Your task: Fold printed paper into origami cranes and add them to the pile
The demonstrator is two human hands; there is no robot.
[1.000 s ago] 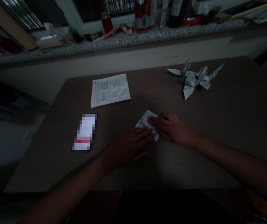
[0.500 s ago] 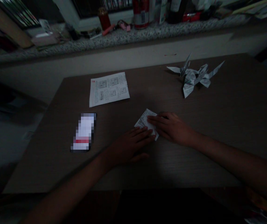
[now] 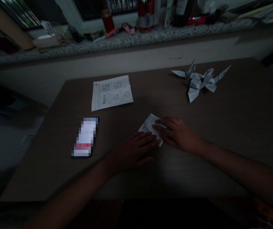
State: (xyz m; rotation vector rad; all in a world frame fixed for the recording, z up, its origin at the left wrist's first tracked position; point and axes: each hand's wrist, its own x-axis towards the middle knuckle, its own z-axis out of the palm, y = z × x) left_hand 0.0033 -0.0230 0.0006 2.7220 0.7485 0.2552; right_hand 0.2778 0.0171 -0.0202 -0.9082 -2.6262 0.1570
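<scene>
A small folded piece of printed paper (image 3: 150, 120) lies on the brown table (image 3: 62, 178), turned like a diamond. My left hand (image 3: 135, 149) rests flat, its outstretched fingertips on the paper's lower left part. From the other side my right hand (image 3: 180, 132) reaches in, fingers spread over the paper's right part. Both hands hide some of the folded paper, and neither grips it.
A phone (image 3: 85, 136) with a blurred screen lies to the left. Behind it is a flat printed sheet (image 3: 112, 93). Folded paper cranes (image 3: 199, 81) stand at the back right. Beyond the table, a stone windowsill (image 3: 117, 41) carries a red can (image 3: 146, 16) and a jar (image 3: 108, 20).
My right hand has slid slightly to the right over the paper, its fingers a little more spread. My left hand stays in place. The whole view has shifted slightly.
</scene>
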